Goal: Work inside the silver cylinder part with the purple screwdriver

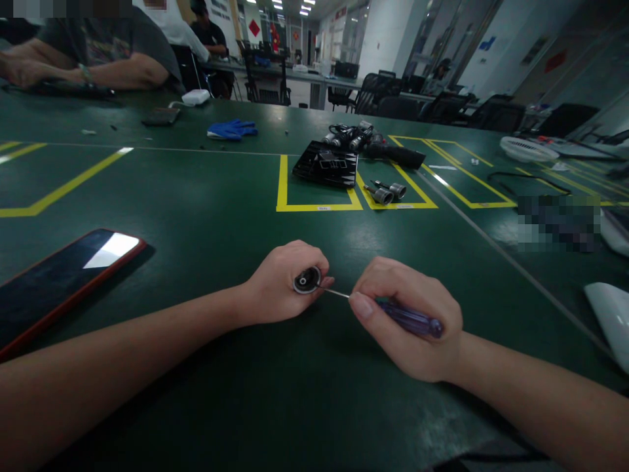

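Note:
My left hand is closed around a small round metal fitting, its open, hollow end facing me. Most of the fitting is hidden by my fingers. In my right hand is a screwdriver with a clear purple handle. Its thin shaft points left, and the tip reaches the rim of the fitting; whether it is inside or only touching I cannot tell. Both hands are just above the green table. Two similar metal fittings lie beyond my hands inside a yellow-taped box.
A phone lies at left. Farther back are a black glossy packet, a pile of metal parts with cables, a black tube and a blue glove. A white object stands at the right edge. Another person sits across the table.

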`<state>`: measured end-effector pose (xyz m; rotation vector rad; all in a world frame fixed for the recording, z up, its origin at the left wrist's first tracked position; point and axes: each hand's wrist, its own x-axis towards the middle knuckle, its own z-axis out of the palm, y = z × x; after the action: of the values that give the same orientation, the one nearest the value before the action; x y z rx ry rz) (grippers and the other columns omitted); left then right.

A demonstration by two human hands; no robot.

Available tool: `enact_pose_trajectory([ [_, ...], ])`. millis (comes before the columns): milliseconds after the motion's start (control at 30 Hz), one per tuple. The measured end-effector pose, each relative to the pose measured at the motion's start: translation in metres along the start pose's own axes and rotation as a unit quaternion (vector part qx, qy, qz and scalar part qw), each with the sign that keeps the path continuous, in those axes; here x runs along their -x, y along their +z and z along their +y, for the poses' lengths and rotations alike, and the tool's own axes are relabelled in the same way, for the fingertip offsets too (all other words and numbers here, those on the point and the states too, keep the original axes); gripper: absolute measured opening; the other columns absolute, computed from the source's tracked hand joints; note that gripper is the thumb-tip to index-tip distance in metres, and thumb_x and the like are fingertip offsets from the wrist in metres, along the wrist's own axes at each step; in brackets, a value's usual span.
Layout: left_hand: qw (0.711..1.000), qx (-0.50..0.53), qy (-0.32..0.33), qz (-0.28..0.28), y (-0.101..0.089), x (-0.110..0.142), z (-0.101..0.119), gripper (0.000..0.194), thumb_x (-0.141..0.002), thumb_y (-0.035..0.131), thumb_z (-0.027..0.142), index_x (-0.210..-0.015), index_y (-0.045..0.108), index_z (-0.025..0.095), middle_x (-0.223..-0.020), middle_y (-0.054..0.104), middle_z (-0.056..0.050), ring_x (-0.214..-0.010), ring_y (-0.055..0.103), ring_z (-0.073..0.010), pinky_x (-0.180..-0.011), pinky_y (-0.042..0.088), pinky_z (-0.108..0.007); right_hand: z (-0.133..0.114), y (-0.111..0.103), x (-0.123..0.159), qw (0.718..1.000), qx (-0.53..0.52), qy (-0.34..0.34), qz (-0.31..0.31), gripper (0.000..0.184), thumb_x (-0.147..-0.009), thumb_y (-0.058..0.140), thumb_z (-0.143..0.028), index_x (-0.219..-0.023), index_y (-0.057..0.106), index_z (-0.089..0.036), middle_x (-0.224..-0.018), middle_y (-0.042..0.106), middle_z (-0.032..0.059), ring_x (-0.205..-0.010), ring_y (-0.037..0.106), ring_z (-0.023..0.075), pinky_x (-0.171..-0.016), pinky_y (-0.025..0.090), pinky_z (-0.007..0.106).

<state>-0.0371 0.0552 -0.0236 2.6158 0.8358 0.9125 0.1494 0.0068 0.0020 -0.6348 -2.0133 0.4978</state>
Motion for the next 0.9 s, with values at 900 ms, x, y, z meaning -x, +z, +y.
enact_pose_trajectory([
  [900, 1.000, 0.007, 0.001, -0.003, 0.0010, 0.0014, -0.0046, 0.013, -0.076, 0.056, 0.021, -0.065, 0.050, 0.016, -0.063, 0.056, 0.001, -0.058, 0.052, -0.0108, -0.055, 0.040, -0.022, 0.0012, -0.0029, -0.0022, 0.998, 0.036, -0.043, -0.009, 0.005, -0.079, 0.055, -0.011, -0.076, 0.055, -0.015, -0.065, 0.058, 0.0038, -0.059, 0.055, 0.0121, -0.058, 0.046, 0.028],
])
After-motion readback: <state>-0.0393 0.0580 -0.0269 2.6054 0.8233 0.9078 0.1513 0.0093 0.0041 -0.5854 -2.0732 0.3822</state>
